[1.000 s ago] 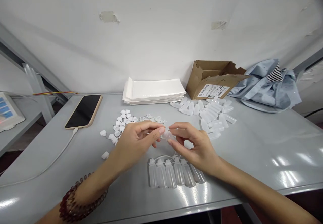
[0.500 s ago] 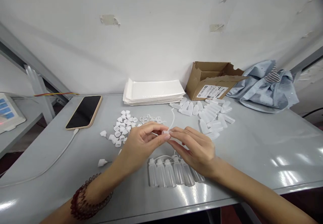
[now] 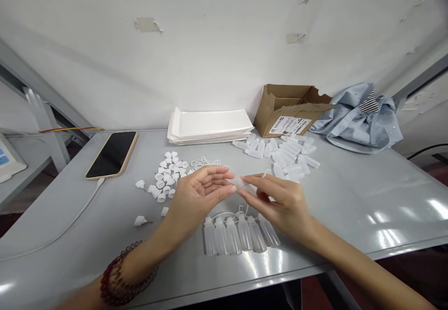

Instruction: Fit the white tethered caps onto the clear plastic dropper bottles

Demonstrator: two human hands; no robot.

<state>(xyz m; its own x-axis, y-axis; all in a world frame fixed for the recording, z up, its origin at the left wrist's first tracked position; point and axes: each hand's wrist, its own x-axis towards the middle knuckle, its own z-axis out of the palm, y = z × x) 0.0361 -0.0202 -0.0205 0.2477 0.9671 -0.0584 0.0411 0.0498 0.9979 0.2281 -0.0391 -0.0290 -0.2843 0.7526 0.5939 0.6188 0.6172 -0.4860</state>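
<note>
Between my two hands, above the middle of the table, is a small translucent plastic bottle (image 3: 240,183), partly hidden by fingers. My left hand (image 3: 201,191) has its thumb and curved fingertips closed at the bottle's left end. From the other side, my right hand (image 3: 280,198) pinches the bottle with thumb and index finger. Below the hands lies a row of several clear bottles (image 3: 234,235) with white ring straps (image 3: 224,215) at their necks. Left of my left hand are scattered white caps (image 3: 170,175), some with thin needles, and a heap of loose white ring straps (image 3: 203,162).
Loose translucent bottles (image 3: 289,156) lie in front of an open cardboard box (image 3: 296,109). A stack of white sheets or trays (image 3: 212,126) rests against the wall, a light blue cloth bag (image 3: 357,119) at right. At left lies a phone (image 3: 112,155) with its charging cable (image 3: 79,217).
The white strap that stood up from the bottle no longer shows there. My right hand has shifted slightly right and the left fingers have straightened a little. The view has shifted slightly.
</note>
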